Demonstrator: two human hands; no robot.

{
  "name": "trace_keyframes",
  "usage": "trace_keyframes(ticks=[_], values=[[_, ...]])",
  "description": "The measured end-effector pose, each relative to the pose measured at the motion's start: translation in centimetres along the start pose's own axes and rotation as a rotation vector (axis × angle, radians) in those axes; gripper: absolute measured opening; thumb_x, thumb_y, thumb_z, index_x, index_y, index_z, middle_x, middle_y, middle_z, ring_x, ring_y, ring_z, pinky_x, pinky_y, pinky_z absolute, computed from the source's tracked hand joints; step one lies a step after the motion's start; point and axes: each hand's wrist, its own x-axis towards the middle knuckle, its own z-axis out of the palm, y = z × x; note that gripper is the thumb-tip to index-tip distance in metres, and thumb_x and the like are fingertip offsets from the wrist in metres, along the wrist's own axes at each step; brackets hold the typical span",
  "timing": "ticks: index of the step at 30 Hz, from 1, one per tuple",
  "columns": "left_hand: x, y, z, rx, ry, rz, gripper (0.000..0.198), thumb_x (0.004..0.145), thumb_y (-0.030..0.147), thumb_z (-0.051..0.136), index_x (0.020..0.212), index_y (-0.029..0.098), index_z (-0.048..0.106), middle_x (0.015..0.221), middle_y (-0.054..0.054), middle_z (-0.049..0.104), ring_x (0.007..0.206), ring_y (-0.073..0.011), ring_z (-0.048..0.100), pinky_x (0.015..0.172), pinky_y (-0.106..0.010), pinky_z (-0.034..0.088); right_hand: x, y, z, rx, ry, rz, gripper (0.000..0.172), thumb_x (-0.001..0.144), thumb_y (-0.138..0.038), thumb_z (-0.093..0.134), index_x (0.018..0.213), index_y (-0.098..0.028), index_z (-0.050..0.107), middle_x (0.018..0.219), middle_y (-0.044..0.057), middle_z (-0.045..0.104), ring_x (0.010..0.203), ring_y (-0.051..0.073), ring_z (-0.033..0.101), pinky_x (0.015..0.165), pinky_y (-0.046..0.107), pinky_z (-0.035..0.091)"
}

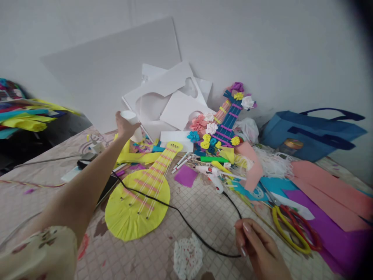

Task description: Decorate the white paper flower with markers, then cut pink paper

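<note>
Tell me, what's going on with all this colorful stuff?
A person's right hand holds a black cord that runs to a glue gun lying on the table. The left hand is stretched out and seems to grasp a white, cup-like thing. The cord crosses a yellow toy guitar; a blue, flower-trimmed one is farther back.

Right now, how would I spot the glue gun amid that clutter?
Find the big yellow guitar on the table. Right of its neck, past a purple square, lies the glue gun. Unlike the slim white sticks, it is pistol-shaped and trails a black cord to the right hand.
</note>
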Motion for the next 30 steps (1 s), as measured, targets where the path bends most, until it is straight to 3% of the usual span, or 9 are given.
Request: trace_keyframes(ticks=[4,9,11,13,15,18,20,24,30], values=[[-1.5,-1.3,0.7,0.053,-0.041,-0.097,0.107,0.054,0.021,0.083,0.14,0.004,0.022,0.138,-0.027,0.039,0.133,-0.0375,0.038,0.112,-0.049,0.03,0.3,0.1,-0.2,0.003,0.025,0.013,0.031,0.083,-0.051,0.062,0.075,-0.02,0.063,0.058,-0.001,0.049,0.053,0.011,0.044,0.051,0.024,0.037],[-2.0,-1.4,0.2,0.059,-0.048,-0.104,0.121,0.051,0.024,0.086,0.144,0.0,0.013,0.144,-0.03,0.031,0.138,-0.0376,0.03,0.114,-0.047,0.024,0.0,-0.2,0.0,-0.003,0.015,0.028,0.031,0.081,-0.051,0.063,0.076,-0.02,0.064,0.057,-0.001,0.048,0.052,0.011,0.044,0.05,0.024,0.037],[-2.8,-0.7,-0.3,0.077,-0.005,-0.07,0.118,0.057,0.025,0.083,0.145,0.001,0.009,0.148,-0.03,0.025,0.14,-0.0382,0.023,0.115,-0.05,0.022,-0.1,-0.3,0.1,-0.002,0.015,0.033,0.032,0.081,-0.052,0.063,0.075,-0.02,0.064,0.057,-0.001,0.048,0.051,0.011,0.044,0.05,0.024,0.037],[-4.0,0.2,-0.7,0.13,0.031,0.103,0.095,0.071,0.026,0.073,0.146,0.011,0.016,0.153,-0.024,0.022,0.143,-0.0361,0.018,0.115,-0.053,0.017,-0.1,-0.4,0.2,-0.003,0.014,0.036,0.033,0.081,-0.052,0.062,0.073,-0.021,0.063,0.056,-0.001,0.048,0.051,0.012,0.043,0.05,0.024,0.037],[-5.3,1.0,-0.4,0.19,-0.208,0.254,0.059,0.088,0.026,0.052,0.143,0.019,0.03,0.152,-0.016,0.029,0.143,-0.0315,0.021,0.115,-0.053,0.017,-0.1,-0.4,0.2,-0.011,0.014,0.037,0.032,0.081,-0.052,0.063,0.073,-0.021,0.063,0.057,-0.001,0.048,0.051,0.012,0.044,0.05,0.024,0.037],[-6.5,1.4,1.7,0.222,-0.459,0.237,0.025,0.088,0.026,0.054,0.109,0.018,0.063,0.117,-0.013,0.063,0.117,-0.0294,0.055,0.102,-0.045,0.04,-0.1,-0.4,0.2,-0.022,0.009,0.036,0.032,0.081,-0.052,0.062,0.073,-0.021,0.063,0.057,-0.001,0.048,0.051,0.012,0.044,0.051,0.024,0.037],[-6.8,1.2,3.6,0.25,-0.546,0.16,0.023,0.088,0.028,0.057,0.104,0.014,0.065,0.108,-0.013,0.065,0.103,-0.0261,0.062,0.091,-0.042,0.049,-0.1,-0.5,0.2,-0.027,0.004,0.038,0.033,0.083,-0.052,0.06,0.072,-0.021,0.063,0.057,-0.001,0.048,0.051,0.012,0.043,0.051,0.025,0.037],[-6.9,0.8,6.6,0.29,-0.615,-0.014,0.035,0.091,0.034,0.057,0.122,0.017,0.055,0.122,-0.01,0.058,0.103,-0.0221,0.06,0.085,-0.043,0.053,-0.1,-0.8,0.3,-0.06,0.013,0.025,0.036,0.083,-0.054,0.058,0.072,-0.021,0.063,0.057,-0.001,0.048,0.052,0.012,0.043,0.052,0.025,0.037],[-6.7,0.8,6.7,0.231,-0.669,-0.19,0.035,0.09,0.033,0.058,0.121,0.017,0.055,0.121,-0.01,0.058,0.104,-0.0229,0.06,0.085,-0.043,0.053,-0.2,-0.8,0.1,-0.075,0.004,0.02,0.037,0.084,-0.054,0.057,0.072,-0.02,0.063,0.057,-0.001,0.048,0.052,0.012,0.043,0.051,0.024,0.036]])
